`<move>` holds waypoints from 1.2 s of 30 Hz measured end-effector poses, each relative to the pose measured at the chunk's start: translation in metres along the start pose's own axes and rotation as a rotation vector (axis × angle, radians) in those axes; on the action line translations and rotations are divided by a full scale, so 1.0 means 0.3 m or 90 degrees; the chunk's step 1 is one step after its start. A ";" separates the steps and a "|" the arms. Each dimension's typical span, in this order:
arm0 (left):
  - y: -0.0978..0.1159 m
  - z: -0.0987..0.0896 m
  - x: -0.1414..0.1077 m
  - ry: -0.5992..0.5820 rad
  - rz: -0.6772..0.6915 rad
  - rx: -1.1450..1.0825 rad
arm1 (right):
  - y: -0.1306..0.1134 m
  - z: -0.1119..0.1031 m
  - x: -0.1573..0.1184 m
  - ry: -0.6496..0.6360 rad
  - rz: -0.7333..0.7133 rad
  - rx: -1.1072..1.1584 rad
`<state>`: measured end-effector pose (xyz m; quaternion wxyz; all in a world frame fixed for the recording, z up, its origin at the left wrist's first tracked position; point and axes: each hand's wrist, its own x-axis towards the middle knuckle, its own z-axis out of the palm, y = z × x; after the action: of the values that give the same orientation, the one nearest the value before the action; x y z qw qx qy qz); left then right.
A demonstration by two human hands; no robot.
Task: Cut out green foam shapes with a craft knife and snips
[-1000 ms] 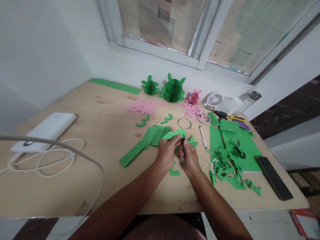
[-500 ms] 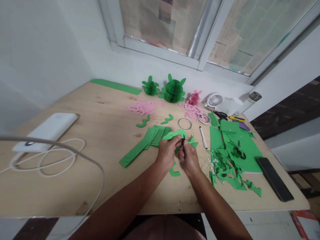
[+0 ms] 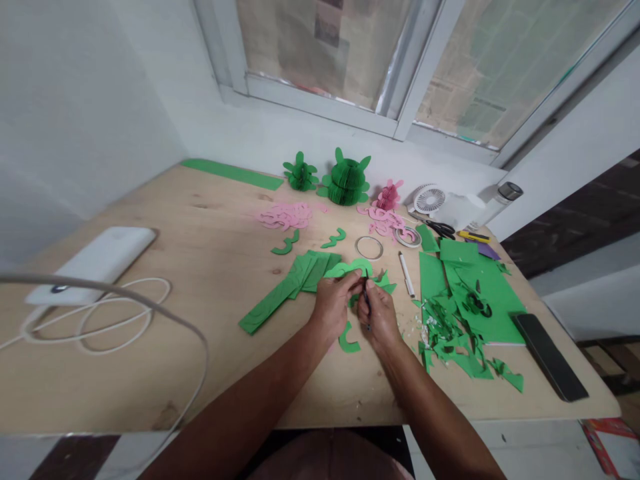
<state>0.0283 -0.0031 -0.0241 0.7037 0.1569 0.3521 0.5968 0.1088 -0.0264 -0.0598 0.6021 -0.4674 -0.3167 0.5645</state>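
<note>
Near the middle of the wooden table, my left hand [image 3: 334, 298] pinches a bright green wavy paper piece [image 3: 343, 269]. My right hand [image 3: 377, 308] is closed around a slim dark tool [image 3: 367, 300], its upper end against the right side of that paper. Whether it is a knife or small scissors, I cannot tell. Left of my hands lie overlapping green paper strips [image 3: 280, 293] with curves drawn on them. A curved green cutout [image 3: 349, 339] rests just below my hands, with two more wavy cutouts [image 3: 286, 243] beyond the strips.
Green scraps [image 3: 445, 333] and sheets [image 3: 500, 293] cover the right side, beside a phone [image 3: 550, 357]. A white pen [image 3: 407, 275], tape ring [image 3: 369, 248] and scissors [image 3: 440, 229] lie nearby. Folded paper figures [image 3: 347, 183] stand at the back. A power bank [image 3: 100, 260] with cable sits left.
My hands stay almost in place. The dark tool and the green wavy piece have shifted only slightly against each other.
</note>
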 end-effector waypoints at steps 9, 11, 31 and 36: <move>0.002 -0.005 0.011 0.004 -0.006 0.029 | 0.001 0.002 -0.001 0.012 -0.005 -0.007; 0.001 -0.005 0.010 0.001 -0.004 0.030 | 0.002 0.001 -0.001 0.008 -0.002 -0.004; 0.039 -0.014 0.014 -0.061 -0.022 0.095 | -0.014 0.007 -0.014 0.010 0.003 -0.018; 0.051 -0.026 0.025 -0.109 -0.014 0.137 | -0.023 0.010 -0.019 -0.001 -0.003 -0.026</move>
<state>0.0122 0.0061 -0.0221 0.7169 0.2776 0.3545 0.5322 0.1078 -0.0308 -0.0516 0.5935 -0.4782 -0.3301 0.5568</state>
